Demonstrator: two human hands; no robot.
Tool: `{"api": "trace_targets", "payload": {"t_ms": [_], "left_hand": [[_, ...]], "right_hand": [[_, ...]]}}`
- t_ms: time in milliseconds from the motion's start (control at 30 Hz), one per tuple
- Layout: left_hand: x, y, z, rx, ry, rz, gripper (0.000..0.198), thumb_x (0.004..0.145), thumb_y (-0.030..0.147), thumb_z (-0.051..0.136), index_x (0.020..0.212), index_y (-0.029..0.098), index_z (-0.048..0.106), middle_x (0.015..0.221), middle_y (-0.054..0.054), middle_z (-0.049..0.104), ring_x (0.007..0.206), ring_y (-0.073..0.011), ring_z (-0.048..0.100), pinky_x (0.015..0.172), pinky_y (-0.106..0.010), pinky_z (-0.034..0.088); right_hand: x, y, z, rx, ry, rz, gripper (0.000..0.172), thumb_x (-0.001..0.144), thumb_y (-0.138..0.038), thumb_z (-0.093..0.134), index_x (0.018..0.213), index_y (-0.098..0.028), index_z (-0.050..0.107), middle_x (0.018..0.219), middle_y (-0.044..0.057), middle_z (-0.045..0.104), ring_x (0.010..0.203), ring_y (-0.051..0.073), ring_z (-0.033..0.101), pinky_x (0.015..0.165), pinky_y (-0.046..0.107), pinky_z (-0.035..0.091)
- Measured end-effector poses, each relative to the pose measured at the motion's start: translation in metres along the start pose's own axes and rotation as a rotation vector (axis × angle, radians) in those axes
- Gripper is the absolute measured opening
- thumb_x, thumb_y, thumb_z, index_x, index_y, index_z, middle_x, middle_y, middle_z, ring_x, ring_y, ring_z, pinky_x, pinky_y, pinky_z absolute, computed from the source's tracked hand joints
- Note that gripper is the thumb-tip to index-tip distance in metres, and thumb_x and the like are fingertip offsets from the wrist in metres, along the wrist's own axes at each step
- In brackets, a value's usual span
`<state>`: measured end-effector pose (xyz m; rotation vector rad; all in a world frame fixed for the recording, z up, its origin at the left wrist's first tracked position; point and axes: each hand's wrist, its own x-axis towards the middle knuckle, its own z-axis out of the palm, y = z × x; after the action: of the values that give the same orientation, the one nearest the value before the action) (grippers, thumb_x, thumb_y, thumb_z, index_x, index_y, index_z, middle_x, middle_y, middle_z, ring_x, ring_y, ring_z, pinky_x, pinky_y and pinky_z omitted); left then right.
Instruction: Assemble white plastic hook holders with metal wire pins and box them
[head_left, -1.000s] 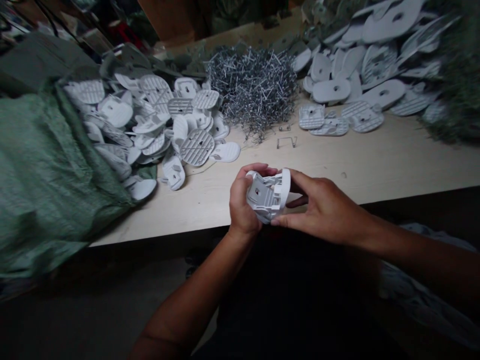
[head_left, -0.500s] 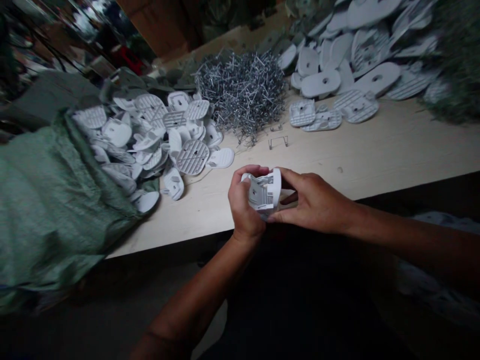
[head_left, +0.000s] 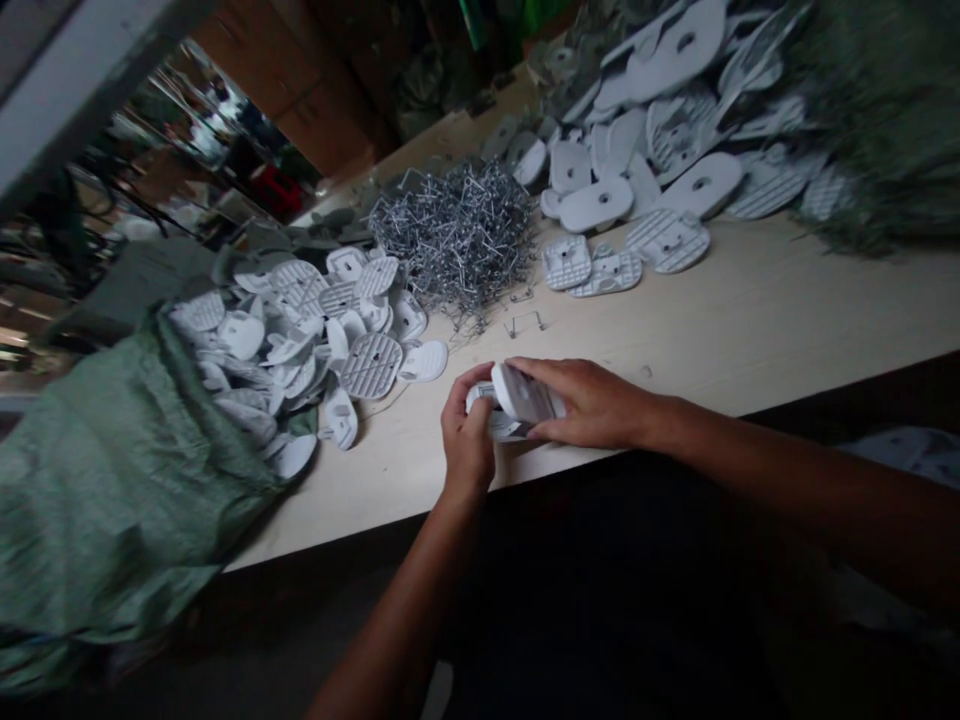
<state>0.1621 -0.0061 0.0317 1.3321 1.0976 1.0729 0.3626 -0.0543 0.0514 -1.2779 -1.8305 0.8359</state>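
Rounded white plastic piece [head_left: 525, 393] now at tabletop [head_left: 750, 310]

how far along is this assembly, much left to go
Done: no stack of finished pieces can be told apart. In hand: the left hand and right hand press one white plastic part at the table edge. Left: a heap of white plates spilling from the green sack, a tangle of wire clips and a bigger heap at the back right; most likely remains.
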Motion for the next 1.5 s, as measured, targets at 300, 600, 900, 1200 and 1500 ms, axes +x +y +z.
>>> {"api": "trace_targets", "payload": {"t_ms": [300, 600, 900, 1200, 1500], "left_hand": [[0.018, -0.008, -0.067, 0.344, 0.226, 0.054, 0.054, 0.073, 0.028, 0.077, 0.125, 0.018, 0.065, 0.121, -0.011, 0.075, 0.112, -0.0258, 0.074, 0.100, -0.038, 0.059], [-0.020, 0.019, -0.092, 0.807, -0.102, -0.053, 0.071, 0.081, 0.032, 0.073, 0.148, 0.021, 0.057, 0.157, -0.015, 0.060, 0.144, -0.0358, 0.060, 0.116, -0.053, 0.054], [-0.024, 0.034, -0.067, 0.954, -0.117, -0.090, 0.068, 0.088, 0.037, 0.071, 0.153, 0.024, 0.058, 0.156, -0.014, 0.062, 0.135, -0.0342, 0.064, 0.105, -0.049, 0.059], [-0.012, 0.030, -0.048, 0.961, -0.021, -0.045, 0.083, 0.082, 0.046, 0.086, 0.156, 0.021, 0.058, 0.129, -0.020, 0.075, 0.106, -0.0352, 0.075, 0.092, -0.048, 0.060], [-0.051, 0.036, -0.083, 0.604, 0.025, -0.121, 0.078, 0.084, 0.048, 0.085, 0.153, 0.023, 0.058, 0.122, -0.013, 0.073, 0.086, -0.0235, 0.078, 0.070, -0.034, 0.061]], "right_hand": [[0.035, 0.055, -0.022, -0.215, 0.292, 0.068, 0.057, 0.092, -0.024, 0.082, 0.146, -0.017, 0.067, 0.131, 0.014, 0.076, 0.110, 0.030, 0.075, 0.101, 0.045, 0.058], [0.065, 0.094, -0.026, -0.321, 0.227, 0.079, 0.015, 0.101, -0.018, 0.070, 0.106, -0.018, 0.084, 0.111, 0.013, 0.078, 0.108, 0.029, 0.071, 0.098, 0.042, 0.055], [0.052, 0.107, -0.036, -0.090, 0.233, -0.054, 0.014, 0.097, -0.018, 0.072, 0.098, -0.020, 0.085, 0.104, 0.010, 0.083, 0.099, 0.026, 0.075, 0.095, 0.041, 0.056], [0.049, 0.104, -0.038, -0.088, 0.211, -0.065, 0.018, 0.090, -0.025, 0.080, 0.106, -0.021, 0.086, 0.109, 0.010, 0.082, 0.101, 0.027, 0.075, 0.096, 0.045, 0.058], [0.047, 0.101, -0.034, -0.073, 0.246, -0.033, 0.015, 0.089, -0.027, 0.077, 0.099, -0.020, 0.086, 0.114, 0.012, 0.081, 0.103, 0.026, 0.075, 0.095, 0.045, 0.060]]}}
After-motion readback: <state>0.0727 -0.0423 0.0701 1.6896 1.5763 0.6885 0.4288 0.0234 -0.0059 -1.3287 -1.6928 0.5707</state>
